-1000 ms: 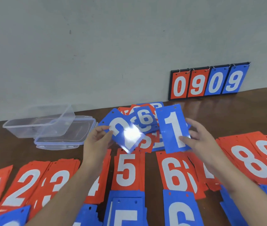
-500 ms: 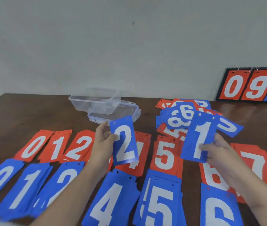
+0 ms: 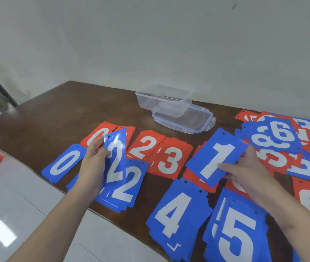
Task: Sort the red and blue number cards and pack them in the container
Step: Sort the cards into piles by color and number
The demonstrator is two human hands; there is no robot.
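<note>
Hands | left point(image 3: 93, 163) holds blue 2 point(image 3: 115, 157) (tilted) | right point(image 3: 245, 171) holds blue 1 point(image 3: 216, 157)

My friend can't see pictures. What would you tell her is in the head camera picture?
A person's left hand holds a blue number 2 card over the blue 2 pile, while the right hand holds a blue number 1 card. Red and blue number cards lie sorted in rows on a dark wooden table, with an empty clear plastic container behind them.
</note>
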